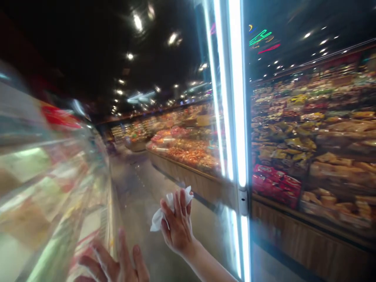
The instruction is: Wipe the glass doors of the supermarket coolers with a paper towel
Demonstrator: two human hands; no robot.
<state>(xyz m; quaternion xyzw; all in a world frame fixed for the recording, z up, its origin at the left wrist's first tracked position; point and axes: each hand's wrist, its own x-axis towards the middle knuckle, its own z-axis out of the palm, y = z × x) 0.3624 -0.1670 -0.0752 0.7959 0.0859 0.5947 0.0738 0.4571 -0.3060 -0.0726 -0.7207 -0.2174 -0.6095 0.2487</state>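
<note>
My right hand [177, 229] presses a crumpled white cloth [160, 217] flat against a glass door [205, 129]; the fingers lie over the cloth and point up. My left hand [116, 266] is at the bottom edge of the view with fingers spread and nothing in it, close to or on the same glass. Whether it touches the glass I cannot tell. The door's lit white frame strip [237, 117] runs top to bottom just right of my right hand.
Blurred shelves of packaged goods [44, 176] fill the left side. Behind the glass a shop aisle floor [138, 188] runs back between wooden-fronted displays of packaged food [308, 149]. Ceiling lights glare overhead.
</note>
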